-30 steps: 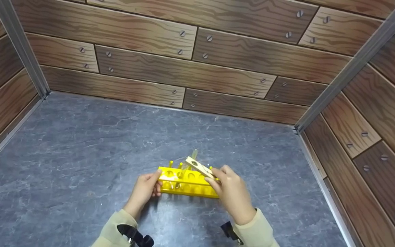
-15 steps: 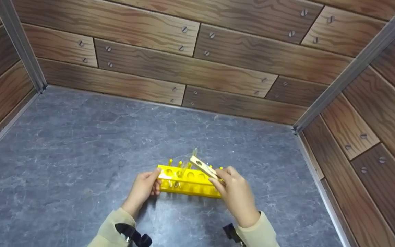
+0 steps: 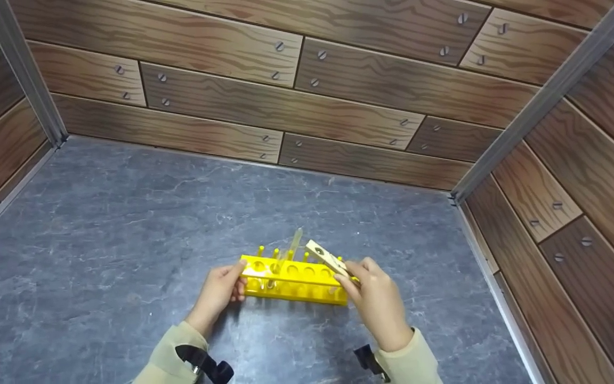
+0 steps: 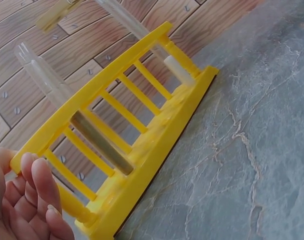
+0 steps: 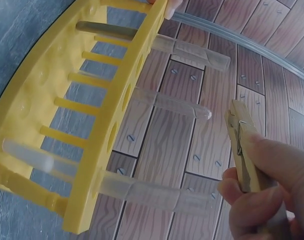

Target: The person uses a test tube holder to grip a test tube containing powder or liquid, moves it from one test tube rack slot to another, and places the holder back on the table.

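Observation:
My left hand grips the left end of a yellow test tube rack, thumb on the top bar. With its thumb and fingers my right hand pinches a wooden test tube clamp above the rack's right part. The clamp's tip is apart from every tube. One test tube with dark liquid stands near the rack's left end. Toward the right end is a tube with whitish contents. Between these two, a clear tube rises behind the top bar, seemingly over a peg.
A grey marbled tabletop lies under the rack. Wood-patterned panels stand behind and at both sides, with metal corner strips. A black strap sits on the left sleeve.
My right hand has shifted to the right with the clamp, which has moved away from the clear tube. The left hand keeps hold of the rack's end. The head view has shifted slightly.

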Action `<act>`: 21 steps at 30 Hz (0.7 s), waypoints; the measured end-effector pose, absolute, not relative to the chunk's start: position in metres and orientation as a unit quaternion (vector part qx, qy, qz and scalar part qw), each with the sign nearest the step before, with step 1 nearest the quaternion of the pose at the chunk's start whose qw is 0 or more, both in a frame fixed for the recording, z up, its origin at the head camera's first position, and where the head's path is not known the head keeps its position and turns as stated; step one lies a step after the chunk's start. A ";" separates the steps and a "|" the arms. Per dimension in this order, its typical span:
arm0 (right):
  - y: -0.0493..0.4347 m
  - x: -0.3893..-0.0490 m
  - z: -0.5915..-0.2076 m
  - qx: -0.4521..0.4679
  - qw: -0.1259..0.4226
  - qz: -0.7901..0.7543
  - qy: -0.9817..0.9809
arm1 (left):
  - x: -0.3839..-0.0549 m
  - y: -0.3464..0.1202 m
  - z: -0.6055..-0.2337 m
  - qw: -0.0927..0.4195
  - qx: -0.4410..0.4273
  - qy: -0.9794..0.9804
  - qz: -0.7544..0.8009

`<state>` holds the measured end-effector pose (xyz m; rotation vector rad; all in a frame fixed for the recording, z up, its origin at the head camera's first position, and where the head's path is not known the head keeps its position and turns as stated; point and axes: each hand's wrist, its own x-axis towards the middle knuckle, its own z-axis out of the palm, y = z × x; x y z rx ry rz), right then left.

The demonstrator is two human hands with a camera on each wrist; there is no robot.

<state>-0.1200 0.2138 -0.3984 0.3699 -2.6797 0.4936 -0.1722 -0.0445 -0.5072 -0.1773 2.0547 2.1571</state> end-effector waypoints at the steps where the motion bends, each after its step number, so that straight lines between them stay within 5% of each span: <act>1: 0.215 -0.120 -0.398 0.132 0.195 0.175 -0.956 | -0.172 -0.044 -0.507 0.078 -0.062 0.687 0.719; 21: 0.225 -0.116 -0.396 0.114 0.184 0.175 -0.960 | -0.172 -0.044 -0.507 0.068 -0.073 0.693 0.714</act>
